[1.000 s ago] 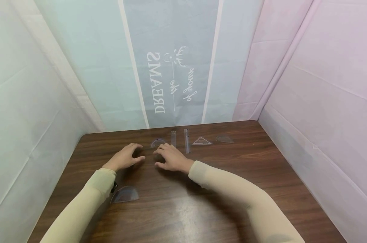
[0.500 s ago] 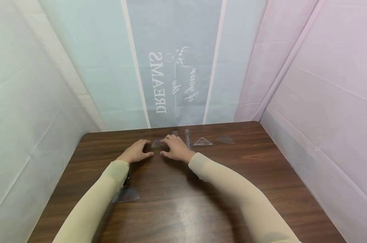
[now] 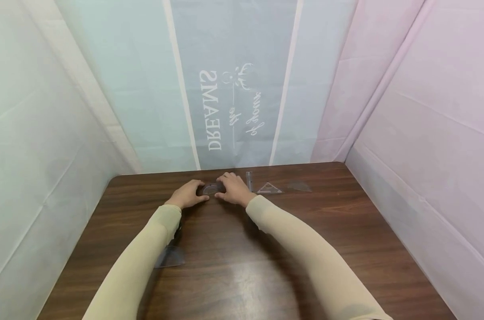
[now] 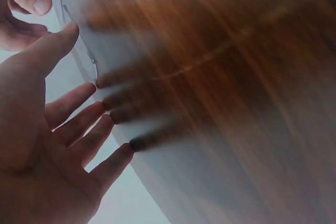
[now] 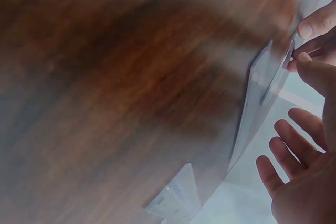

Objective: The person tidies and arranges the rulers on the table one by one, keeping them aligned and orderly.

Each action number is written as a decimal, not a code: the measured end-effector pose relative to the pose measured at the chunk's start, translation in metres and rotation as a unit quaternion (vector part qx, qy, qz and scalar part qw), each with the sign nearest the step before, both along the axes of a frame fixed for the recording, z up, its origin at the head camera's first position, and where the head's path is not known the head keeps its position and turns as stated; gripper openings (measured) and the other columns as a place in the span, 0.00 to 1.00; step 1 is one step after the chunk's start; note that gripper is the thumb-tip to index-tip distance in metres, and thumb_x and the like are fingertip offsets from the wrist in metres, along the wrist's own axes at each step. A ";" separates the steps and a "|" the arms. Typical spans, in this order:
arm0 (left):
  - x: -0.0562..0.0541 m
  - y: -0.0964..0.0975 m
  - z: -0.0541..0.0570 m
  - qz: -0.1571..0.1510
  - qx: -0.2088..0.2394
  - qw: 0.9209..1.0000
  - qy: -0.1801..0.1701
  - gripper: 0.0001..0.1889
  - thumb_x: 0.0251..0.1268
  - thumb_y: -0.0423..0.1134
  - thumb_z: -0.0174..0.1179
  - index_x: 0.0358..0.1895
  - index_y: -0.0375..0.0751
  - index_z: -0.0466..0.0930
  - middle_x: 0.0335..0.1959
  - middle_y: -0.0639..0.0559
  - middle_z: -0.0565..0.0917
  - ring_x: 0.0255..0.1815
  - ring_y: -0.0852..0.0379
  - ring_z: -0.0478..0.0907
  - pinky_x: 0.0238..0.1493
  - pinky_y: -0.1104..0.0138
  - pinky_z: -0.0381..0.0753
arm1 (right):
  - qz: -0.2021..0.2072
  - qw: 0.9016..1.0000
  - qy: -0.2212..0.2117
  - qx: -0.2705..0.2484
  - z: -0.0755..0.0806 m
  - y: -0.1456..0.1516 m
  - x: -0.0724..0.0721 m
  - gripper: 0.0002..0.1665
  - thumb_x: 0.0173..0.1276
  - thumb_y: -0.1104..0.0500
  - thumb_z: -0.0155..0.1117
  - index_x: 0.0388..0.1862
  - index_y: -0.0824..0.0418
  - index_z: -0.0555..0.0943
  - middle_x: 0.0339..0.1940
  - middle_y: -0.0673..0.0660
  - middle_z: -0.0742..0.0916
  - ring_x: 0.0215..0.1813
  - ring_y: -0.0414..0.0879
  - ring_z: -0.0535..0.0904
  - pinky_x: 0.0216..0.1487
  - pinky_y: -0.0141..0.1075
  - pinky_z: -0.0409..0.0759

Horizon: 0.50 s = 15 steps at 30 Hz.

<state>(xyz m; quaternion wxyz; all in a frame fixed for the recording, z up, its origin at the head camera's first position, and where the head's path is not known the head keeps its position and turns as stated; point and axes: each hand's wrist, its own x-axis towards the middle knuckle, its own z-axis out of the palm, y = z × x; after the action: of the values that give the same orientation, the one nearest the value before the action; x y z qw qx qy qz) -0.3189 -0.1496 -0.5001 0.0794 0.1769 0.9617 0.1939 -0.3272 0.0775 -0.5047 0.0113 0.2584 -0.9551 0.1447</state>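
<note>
A small clear protractor (image 3: 211, 190) lies near the table's far edge, between my two hands. My left hand (image 3: 187, 194) is at its left side, thumb and fingers spread around that end. In the left wrist view, the left fingers are fairly straight, their tips at the tabletop, and the thumb tip overlaps the protractor's edge (image 4: 80, 38). My right hand (image 3: 233, 189) is at the protractor's right side, over the place of a short clear ruler, hidden in the head view. In the right wrist view, the right fingers (image 5: 294, 142) extend loosely apart, beyond the rulers.
Right of my right hand lie a clear ruler (image 3: 249, 181), a triangular set square (image 3: 270, 188) and another clear protractor (image 3: 300, 186). A larger protractor (image 3: 171, 258) lies nearer, partly behind my left sleeve. The wooden table (image 3: 306, 240) ends at a printed cloth backdrop (image 3: 242, 111).
The left hand has moved right and farther away to the small protractor's left side. The right hand has shifted slightly farther away and right, covering the short ruler. The head view has shifted slightly.
</note>
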 end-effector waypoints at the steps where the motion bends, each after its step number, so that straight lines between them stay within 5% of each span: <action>1: -0.001 0.001 0.000 0.004 0.000 1.000 0.001 0.36 0.76 0.52 0.68 0.76 0.32 0.72 0.77 0.34 0.72 0.77 0.36 0.70 0.72 0.39 0.72 | -0.003 1.000 -0.002 0.001 0.000 0.000 -0.001 0.37 0.75 0.41 0.73 0.74 0.58 0.78 0.71 0.56 0.81 0.74 0.53 0.73 0.76 0.50 0.70; 15: -0.003 0.008 -0.001 0.024 -0.001 1.000 0.018 0.33 0.75 0.50 0.70 0.74 0.34 0.76 0.73 0.34 0.76 0.73 0.35 0.74 0.71 0.41 0.75 | -0.024 0.999 -0.023 0.026 -0.001 0.000 -0.004 0.37 0.76 0.40 0.71 0.74 0.59 0.78 0.71 0.57 0.80 0.74 0.54 0.72 0.77 0.50 0.69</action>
<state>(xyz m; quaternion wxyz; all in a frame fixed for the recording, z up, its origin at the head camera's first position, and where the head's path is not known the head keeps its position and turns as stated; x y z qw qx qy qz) -0.3220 -0.1414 -0.5011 0.0578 0.1570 0.9670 0.1921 -0.3316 0.0776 -0.5062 -0.0142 0.2323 -0.9644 0.1256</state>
